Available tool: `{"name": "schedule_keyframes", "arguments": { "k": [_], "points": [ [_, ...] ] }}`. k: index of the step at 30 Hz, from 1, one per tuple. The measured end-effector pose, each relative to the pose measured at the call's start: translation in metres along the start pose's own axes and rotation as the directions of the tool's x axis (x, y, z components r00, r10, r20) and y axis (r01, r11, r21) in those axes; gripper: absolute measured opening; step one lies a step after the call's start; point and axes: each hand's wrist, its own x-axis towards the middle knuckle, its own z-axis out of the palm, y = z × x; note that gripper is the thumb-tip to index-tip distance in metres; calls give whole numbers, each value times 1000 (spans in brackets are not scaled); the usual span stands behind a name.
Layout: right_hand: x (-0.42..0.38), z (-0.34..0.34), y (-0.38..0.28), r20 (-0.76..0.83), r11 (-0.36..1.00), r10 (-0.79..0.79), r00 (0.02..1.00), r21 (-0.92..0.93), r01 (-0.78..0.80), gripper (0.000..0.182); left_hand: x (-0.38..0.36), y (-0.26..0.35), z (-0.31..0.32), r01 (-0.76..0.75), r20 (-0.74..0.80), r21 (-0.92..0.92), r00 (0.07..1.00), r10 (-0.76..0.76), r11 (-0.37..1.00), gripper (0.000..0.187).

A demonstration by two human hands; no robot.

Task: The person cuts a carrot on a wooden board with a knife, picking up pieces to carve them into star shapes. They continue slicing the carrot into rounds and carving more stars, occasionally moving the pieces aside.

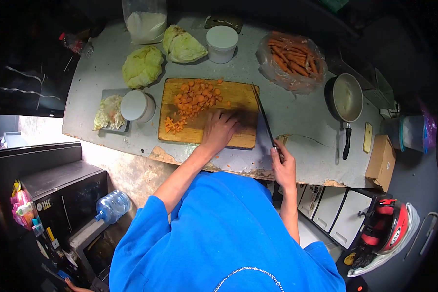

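My left hand (pixel 219 130) rests on the wooden cutting board (pixel 168 134), its fingers apart and lying on the wood just below the chopped carrots (pixel 194 96); nothing shows in it. A smaller cluster of carrot bits (pixel 174 125) lies at the board's lower left. In my right hand (pixel 283 166), past the board's right side, is a kitchen knife (pixel 264 113). I grip it by the handle, and its long dark blade points away from me, its tip near the board's upper right corner.
Behind the board are a cabbage (pixel 142 66), a cut cabbage (pixel 182 45) and a white tub (pixel 222 44). Another tub (pixel 137 106) stands left, beside cabbage scraps (pixel 109 112). Bagged carrots (pixel 294 58), a frying pan (pixel 346 97) and a cardboard box (pixel 380 163) are right.
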Motion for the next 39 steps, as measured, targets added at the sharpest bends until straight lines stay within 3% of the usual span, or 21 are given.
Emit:
{"name": "schedule_keyframes", "arguments": {
  "k": [3, 7, 10, 12, 16, 18, 21, 24, 28, 30, 34, 36, 37, 39],
  "points": [
    [-8, 6, 8, 62, 998, 43, 997, -41, -41, 43, -3, -4, -16, 38, -117, 150, 993, -20, 988, 22],
    [-11, 17, 0, 110, 997, 74, 991, 12, -76, 42, -9, -12, -30, 67, -181, 214, 983, -28, 975, 26],
    [-6, 21, -11, 117, 1000, 3, 993, -4, -2, 43, -23, -3, -30, 87, -152, 179, 987, -60, 980, 33],
    [-3, 21, -10, 164, 997, -69, 984, -33, 75, 47, -35, 0, -13, -82, -37, 21, 996, 83, 996, 37],
    [-9, 14, -5, 144, 994, -104, 984, -30, 109, 53, -30, 19, -22, -68, -15, -8, 998, 68, 998, 41],
    [-16, 5, 2, 214, 1000, 0, 977, 14, -3, 57, -27, 11, -26, -32, -158, -33, 987, 27, 999, 39],
    [-23, -7, 7, 323, 1000, -8, 946, 0, 8, 58, -30, -20, -36, -38, -69, 18, 997, 39, 999, 30],
    [-29, -11, 0, 333, 996, 44, 942, -92, -13, 55, -31, -32, -47, -1, -18, -36, 1000, 0, 999, 20],
    [-31, -20, -8, 364, 989, 133, 922, -113, -98, 54, -10, -37, -45, -24, -23, -109, 1000, 21, 994, 23],
    [-32, -23, -12, 382, 983, 180, 906, -104, -151, 52, 11, -29, -47, -87, -248, -99, 967, 60, 991, 27],
    [-38, -31, -23, 428, 967, 253, 867, -126, -221, 50, 25, -10, -57, -142, -314, 11, 939, 138, 990, 21],
    [-40, -33, -3, 397, 980, -23, 917, -171, 99, 50, 10, -8, -55, -41, -289, -84, 957, 15, 996, 23],
    [-41, -34, -8, 394, 982, -18, 919, -167, 91, 50, 1, -1, -54, -43, -280, -85, 960, 17, 995, 23],
    [-45, -37, -21, 438, 964, 48, 898, -255, 74, 52, -17, 14, -52, 42, -58, -56, 997, -45, 998, 31]
  ]
}}
